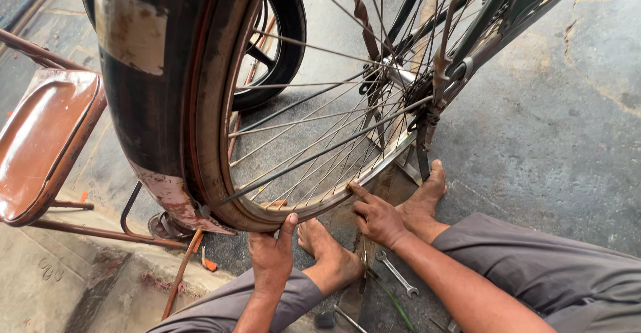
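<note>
- As I sit on the ground w/ both feet forward, the bike wheel [314,139] stands upright right in front of me, just past my hands; its lowest arc of rim [267,216] is what I touch.
- My left hand [270,256] grips the rim's near bottom edge, thumb up over it, fingers hidden beneath, so closed on the rim.
- My right hand [377,216] lies flat, fingers spread, along the rim further right; not wrapped around it.
- Wheel's plane runs near-left to far-right; both hands about equally close, left one lower.
- Tyre [150,73] hangs half off the rim at left, w/ a pale rectangular patch [130,29] on it; no readable signs.
- A spanner [397,274] lies on the floor near my right forearm; a brown seat [40,139] at far left.
</note>
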